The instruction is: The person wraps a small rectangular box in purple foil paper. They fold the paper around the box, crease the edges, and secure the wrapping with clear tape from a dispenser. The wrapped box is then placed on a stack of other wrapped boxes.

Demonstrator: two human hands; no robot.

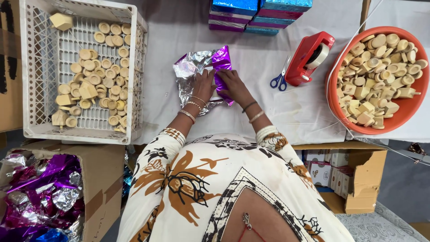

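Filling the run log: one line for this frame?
left hand: pressing foil | right hand: folding purple wrap | nearby: scissors, tape dispenser
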